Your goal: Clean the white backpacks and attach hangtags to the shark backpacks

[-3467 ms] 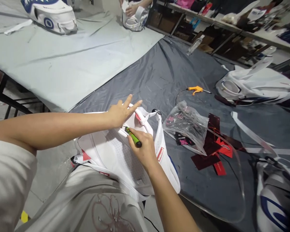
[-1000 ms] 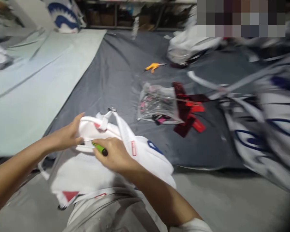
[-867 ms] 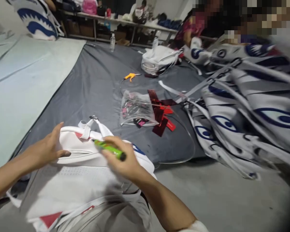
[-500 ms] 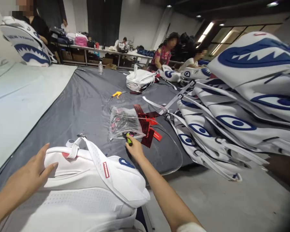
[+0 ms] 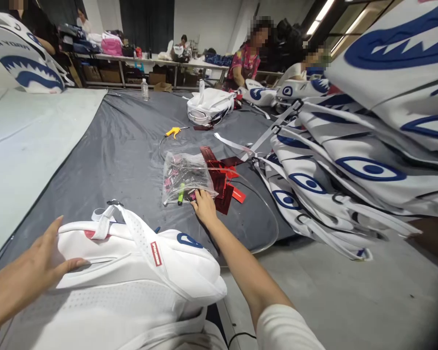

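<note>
Fingers [image 5: 63, 265] of left hand [image 5: 32, 272] spread flat on white mesh-backed backpack [image 5: 131, 282] at near edge of grey-covered surface [image 5: 124, 146]. Right hand [image 5: 204, 206] at clear plastic bag [image 5: 184, 177], fingers' state unclear; green marker pen [image 5: 181, 193] lying just beside.

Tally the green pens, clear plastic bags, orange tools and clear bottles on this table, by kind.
green pen: 1
clear plastic bag: 1
orange tool: 1
clear bottles: 2
total: 5
</note>
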The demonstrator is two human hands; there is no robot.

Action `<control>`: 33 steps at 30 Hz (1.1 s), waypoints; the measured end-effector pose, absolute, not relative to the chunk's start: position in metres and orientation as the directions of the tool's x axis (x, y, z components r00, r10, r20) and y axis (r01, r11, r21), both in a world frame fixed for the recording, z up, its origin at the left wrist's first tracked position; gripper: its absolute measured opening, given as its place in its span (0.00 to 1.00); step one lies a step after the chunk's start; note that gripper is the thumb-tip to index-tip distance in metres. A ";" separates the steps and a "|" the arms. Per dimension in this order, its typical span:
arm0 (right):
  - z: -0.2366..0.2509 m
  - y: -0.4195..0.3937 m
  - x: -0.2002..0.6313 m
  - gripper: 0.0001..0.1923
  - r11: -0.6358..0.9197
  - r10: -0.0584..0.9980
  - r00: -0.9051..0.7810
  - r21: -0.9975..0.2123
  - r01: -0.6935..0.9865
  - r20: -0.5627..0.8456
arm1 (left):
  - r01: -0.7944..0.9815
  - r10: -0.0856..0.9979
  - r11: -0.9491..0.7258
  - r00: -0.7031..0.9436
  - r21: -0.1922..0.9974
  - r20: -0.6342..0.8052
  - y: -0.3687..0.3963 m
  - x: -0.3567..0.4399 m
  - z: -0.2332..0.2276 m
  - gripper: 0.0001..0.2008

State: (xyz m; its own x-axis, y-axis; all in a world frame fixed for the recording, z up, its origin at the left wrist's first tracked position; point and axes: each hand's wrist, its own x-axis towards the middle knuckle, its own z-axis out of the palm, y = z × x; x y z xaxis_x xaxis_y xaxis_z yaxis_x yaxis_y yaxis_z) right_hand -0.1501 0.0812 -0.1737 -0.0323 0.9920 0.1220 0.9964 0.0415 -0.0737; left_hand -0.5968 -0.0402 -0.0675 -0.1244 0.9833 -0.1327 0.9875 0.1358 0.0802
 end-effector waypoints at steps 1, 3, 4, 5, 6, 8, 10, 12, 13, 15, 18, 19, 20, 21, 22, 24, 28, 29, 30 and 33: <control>-0.174 0.086 -0.149 0.26 0.064 0.992 -0.057 -0.060 0.996 0.116 | 0.988 0.981 0.134 -0.120 0.081 -0.154 -0.041 -0.593 -0.064 0.52; -0.174 0.096 -0.147 0.24 0.120 0.988 -0.116 -0.032 0.992 0.103 | 0.989 0.990 0.104 -0.092 0.103 -0.107 -0.045 -0.586 -0.060 0.50; -0.173 0.099 -0.147 0.21 0.152 0.984 -0.150 -0.016 0.988 0.096 | 0.989 0.996 0.078 -0.072 0.127 -0.050 -0.048 -0.583 -0.059 0.47; -0.173 0.101 -0.147 0.17 0.187 0.978 -0.186 -0.001 0.982 0.090 | 0.985 0.998 0.057 -0.058 0.160 0.003 -0.051 -0.581 -0.059 0.43; -0.173 0.101 -0.147 0.16 0.223 0.971 -0.223 0.013 0.975 0.084 | 0.979 0.998 0.048 -0.057 0.197 0.038 -0.054 -0.579 -0.059 0.41; -0.174 0.099 -0.146 0.17 0.290 0.953 -0.292 0.035 0.956 0.080 | 0.965 0.995 0.062 -0.079 0.254 0.057 -0.059 -0.576 -0.060 0.37; -0.176 0.095 -0.146 0.19 0.329 0.939 -0.332 0.044 0.943 0.085 | 0.958 0.995 0.081 -0.096 0.275 0.041 -0.061 -0.574 -0.060 0.35; -0.178 0.091 -0.147 0.19 0.338 0.937 -0.340 0.041 0.940 0.085 | 0.958 0.994 0.094 -0.106 0.272 0.028 -0.061 -0.574 -0.058 0.34; -0.178 0.089 -0.149 0.19 0.333 0.939 -0.335 0.035 0.942 0.080 | 0.958 0.994 0.095 -0.106 0.272 0.026 -0.060 -0.573 -0.057 0.34; -0.172 0.086 -0.152 0.18 0.321 0.945 -0.322 0.021 0.947 0.063 | 0.958 0.995 0.093 -0.101 0.272 0.016 -0.061 -0.572 -0.055 0.34; -0.153 0.081 -0.157 0.14 0.301 0.953 -0.301 -0.001 0.954 0.039 | 0.955 0.994 0.098 -0.106 0.281 0.014 -0.062 -0.572 -0.052 0.34; -0.144 0.080 -0.158 0.13 0.286 0.958 -0.286 -0.007 0.958 0.037 | 0.953 0.994 0.097 -0.105 0.288 0.014 -0.063 -0.571 -0.051 0.34; -0.136 0.080 -0.158 0.13 0.265 0.964 -0.264 -0.010 0.964 0.038 | 0.950 0.995 0.093 -0.103 0.299 0.016 -0.063 -0.571 -0.051 0.34; -0.129 0.080 -0.158 0.13 0.239 0.970 -0.238 -0.009 0.971 0.040 | 0.946 0.995 0.086 -0.097 0.312 0.020 -0.064 -0.571 -0.051 0.34; -0.124 0.081 -0.157 0.13 0.212 0.976 -0.212 -0.004 0.977 0.043 | 0.943 0.996 0.075 -0.088 0.325 0.025 -0.064 -0.571 -0.052 0.34; -0.123 0.082 -0.158 0.13 0.175 0.983 -0.176 0.019 0.984 0.052 | 0.935 0.996 0.050 -0.074 0.350 0.054 -0.064 -0.572 -0.053 0.35; -0.146 0.082 -0.165 0.10 0.215 0.972 -0.221 0.072 0.974 0.080 | 0.928 0.991 0.018 -0.065 0.372 0.113 -0.066 -0.574 -0.055 0.35; -0.153 0.082 -0.167 0.11 0.232 0.967 -0.239 0.080 0.969 0.090 | 0.927 0.991 0.012 -0.062 0.376 0.122 -0.067 -0.575 -0.055 0.35; -0.159 0.082 -0.168 0.12 0.241 0.963 -0.249 0.088 0.967 0.104 | 0.925 0.990 0.005 -0.058 0.380 0.128 -0.068 -0.575 -0.055 0.34; -0.170 0.084 -0.168 0.15 0.212 0.959 -0.228 0.107 0.971 0.167 | 0.916 0.990 -0.016 -0.040 0.401 0.132 -0.072 -0.576 -0.054 0.34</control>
